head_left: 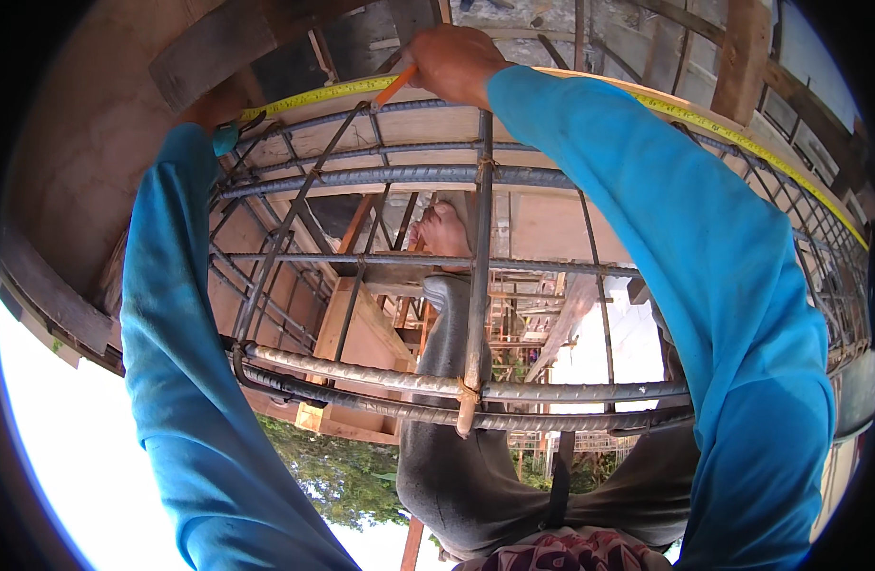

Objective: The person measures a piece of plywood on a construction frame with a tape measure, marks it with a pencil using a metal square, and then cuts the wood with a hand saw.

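A yellow tape measure (314,96) is pulled out along the board edge at the far side of the rebar cage (390,177), curving away to the far right. At its left end my left hand (214,107), in shadow, is closed on it, with a teal part showing just below the fingers. My right hand (453,63) grips an orange pencil (395,86), its fingers wrapped round it. The pencil slants down to the left, its lower end at the tape's edge by a thin bar. Both forearms, in blue sleeves, reach over the cage.
Thick ribbed bars (551,392) cross below my arms. Under the cage are my bare foot (444,230) and legs in dark trousers (456,476). A wooden box-like form (361,333) stands at lower left. Timber posts (742,62) rise at upper right; greenery (333,466) shows far below.
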Available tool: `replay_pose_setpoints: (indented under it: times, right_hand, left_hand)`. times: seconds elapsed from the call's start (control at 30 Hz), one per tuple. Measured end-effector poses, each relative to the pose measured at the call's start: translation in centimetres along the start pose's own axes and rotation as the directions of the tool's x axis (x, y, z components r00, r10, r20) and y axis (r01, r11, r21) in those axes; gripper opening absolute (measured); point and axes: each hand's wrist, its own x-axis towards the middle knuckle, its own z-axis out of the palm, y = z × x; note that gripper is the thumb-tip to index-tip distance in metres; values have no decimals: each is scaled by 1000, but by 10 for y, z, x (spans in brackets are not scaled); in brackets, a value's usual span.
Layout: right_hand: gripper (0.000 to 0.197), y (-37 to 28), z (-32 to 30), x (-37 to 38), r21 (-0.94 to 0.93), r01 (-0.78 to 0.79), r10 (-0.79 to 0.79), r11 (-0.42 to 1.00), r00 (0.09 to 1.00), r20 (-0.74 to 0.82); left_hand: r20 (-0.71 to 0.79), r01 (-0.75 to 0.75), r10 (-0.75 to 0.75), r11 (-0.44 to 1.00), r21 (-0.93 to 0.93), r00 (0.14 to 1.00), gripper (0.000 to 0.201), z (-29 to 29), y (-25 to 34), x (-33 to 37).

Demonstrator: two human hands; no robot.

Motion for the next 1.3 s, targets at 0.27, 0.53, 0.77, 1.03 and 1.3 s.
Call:
replay_pose_setpoints:
  times: [0.27,0.53,0.77,1.03,1.3]
  right_hand:
    - [15,15,7,0,-57,62,-66,996,994,-83]
    - [15,16,10,4,-36,15,-16,999,1000,-25]
    - [14,16,10,6,19,26,-26,999,1000,-16]
    - [14,9,0,10,-8,4,-4,1000,1000,13]
    - [19,-13,-50,-2,258,74,-101,963,991,92]
  left_hand:
    - [369,350,-269,921,-171,890,32,-56,48,22]
    - [674,179,-147,984,22,724,34,-83,60,36]
    - [576,249,-210,968,11,790,34,-76,55,27]
    - [468,289,-241,957,-31,850,34,-83,48,31]
    - [381,430,-338,883,-188,860,34,-140,24,-17]
